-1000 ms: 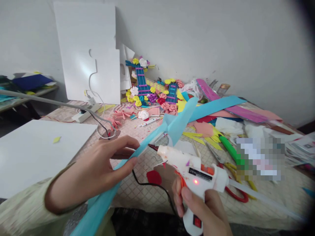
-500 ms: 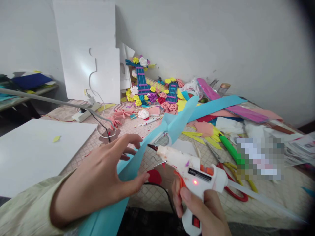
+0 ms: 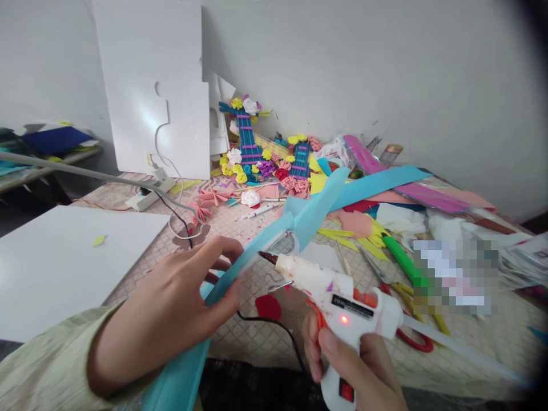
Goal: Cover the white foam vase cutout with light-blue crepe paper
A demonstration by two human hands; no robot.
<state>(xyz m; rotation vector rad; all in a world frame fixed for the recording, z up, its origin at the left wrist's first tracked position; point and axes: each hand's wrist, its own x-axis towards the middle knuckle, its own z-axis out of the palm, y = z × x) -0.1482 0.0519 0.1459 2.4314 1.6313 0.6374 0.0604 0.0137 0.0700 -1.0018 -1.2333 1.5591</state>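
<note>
My left hand (image 3: 175, 302) grips a long light-blue paper strip (image 3: 261, 242) between thumb and fingers. The strip runs from below my wrist up to the middle of the table, where it looks folded and twisted. My right hand (image 3: 351, 359) is wrapped round the handle of a white hot glue gun (image 3: 334, 294), with fingers at its orange trigger. A red light glows on the gun's side, and a clear glue stick (image 3: 454, 345) sticks out of its back. The dark nozzle (image 3: 268, 258) points left, close to the strip's edge.
Scissors (image 3: 411, 308) and a green tube-like item (image 3: 402, 260) lie right. Paper flowers and blue fretboard-like pieces (image 3: 250, 137) stand at the back. A power strip (image 3: 149, 197) and white board (image 3: 64, 257) are left. A black cord (image 3: 274, 322) crosses the front.
My left thumb and fingers have closed on the blue strip, folding its near edge inward. The glue gun has shifted slightly right and down, still in my right hand.
</note>
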